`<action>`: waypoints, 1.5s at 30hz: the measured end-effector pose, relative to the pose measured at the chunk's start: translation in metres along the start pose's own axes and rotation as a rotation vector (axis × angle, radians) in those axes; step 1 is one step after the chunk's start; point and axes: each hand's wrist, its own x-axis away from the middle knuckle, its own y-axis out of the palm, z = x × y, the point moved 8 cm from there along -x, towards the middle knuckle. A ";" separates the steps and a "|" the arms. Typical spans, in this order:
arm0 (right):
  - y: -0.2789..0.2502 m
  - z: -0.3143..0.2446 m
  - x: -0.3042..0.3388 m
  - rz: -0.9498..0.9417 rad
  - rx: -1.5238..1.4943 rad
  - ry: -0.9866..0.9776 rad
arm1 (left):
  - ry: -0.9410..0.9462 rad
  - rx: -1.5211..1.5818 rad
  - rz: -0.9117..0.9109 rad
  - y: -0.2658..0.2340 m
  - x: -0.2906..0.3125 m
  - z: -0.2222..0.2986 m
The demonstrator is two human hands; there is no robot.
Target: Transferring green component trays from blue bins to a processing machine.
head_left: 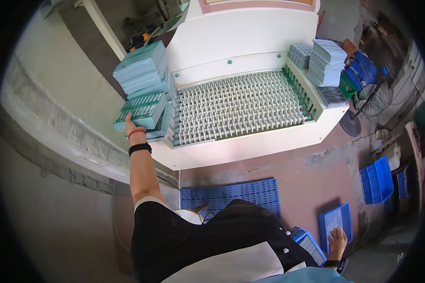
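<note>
My left hand reaches to a stack of green circuit boards at the left side of a white roller machine. One digit lies over the near edge of the stack, and the rest of the fingers are mostly hidden. This stack rests on other green boards. Down at the lower right, my right hand is over a shallow blue bin, its fingers spread with nothing visible in them.
Taller green board piles stand behind. The machine's white roller bed fills the middle; pale board stacks sit on its right side. Below are a blue slatted mat, blue bins and a fan stand.
</note>
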 end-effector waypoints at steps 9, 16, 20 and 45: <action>-0.115 0.091 0.042 0.243 -0.135 0.180 | -0.079 -0.334 0.128 -0.026 0.009 -0.010; -0.149 0.198 0.061 0.144 -0.011 0.474 | 0.303 -1.859 -0.508 0.032 0.052 0.045; -0.182 0.232 0.092 0.244 0.087 0.552 | 0.385 -1.385 -0.899 0.132 0.225 -0.021; -0.151 0.591 0.293 1.078 0.347 1.017 | -0.508 -2.552 -1.729 -0.033 0.351 -0.634</action>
